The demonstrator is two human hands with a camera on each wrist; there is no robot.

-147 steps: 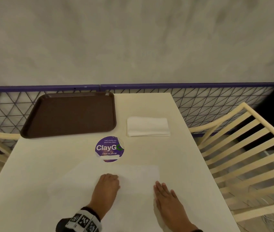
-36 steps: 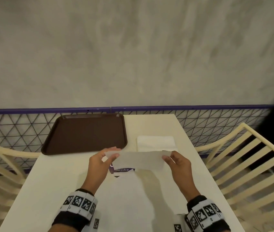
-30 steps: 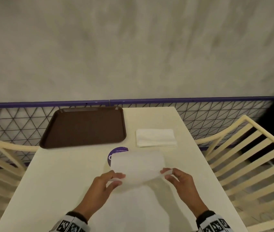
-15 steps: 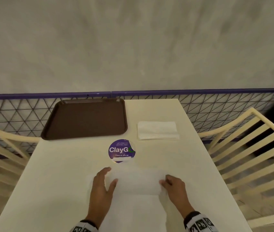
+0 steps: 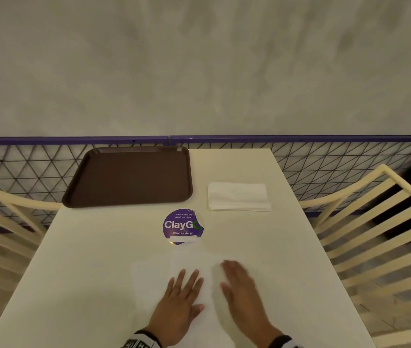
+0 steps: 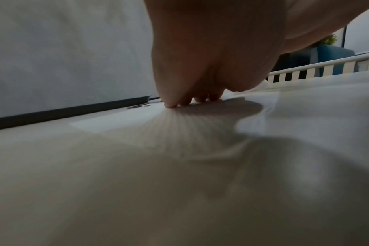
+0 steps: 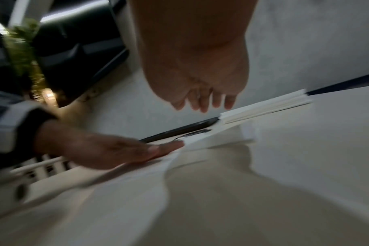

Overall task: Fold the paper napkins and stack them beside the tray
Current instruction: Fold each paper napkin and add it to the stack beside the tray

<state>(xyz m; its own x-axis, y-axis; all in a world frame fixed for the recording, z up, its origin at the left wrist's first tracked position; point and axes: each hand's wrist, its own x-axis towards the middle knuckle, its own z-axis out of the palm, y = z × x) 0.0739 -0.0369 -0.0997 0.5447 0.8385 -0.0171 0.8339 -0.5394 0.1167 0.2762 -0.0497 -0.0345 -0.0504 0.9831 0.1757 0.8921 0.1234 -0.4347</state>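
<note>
A thin white napkin (image 5: 154, 272) lies flat on the table near the front edge, hard to tell from the tabletop. My left hand (image 5: 183, 292) presses flat on it with straight, spread fingers (image 6: 175, 104). To its right my right hand (image 5: 239, 285) lies over the napkin, fingers straight and blurred; the right wrist view shows those fingers (image 7: 202, 103) a little above the paper. A stack of folded napkins (image 5: 238, 197) rests to the right of the brown tray (image 5: 129, 177) at the far end.
A round purple ClayGo sticker (image 5: 183, 226) sits mid-table between the hands and the tray. Cream slatted chairs (image 5: 380, 222) flank the table on both sides. A purple-railed mesh fence (image 5: 324, 156) and a grey wall stand behind the table.
Both hands lifted the napkin, folded it toward me and laid it down. Since half a second ago both hands have slid inward over it, the right one still moving.
</note>
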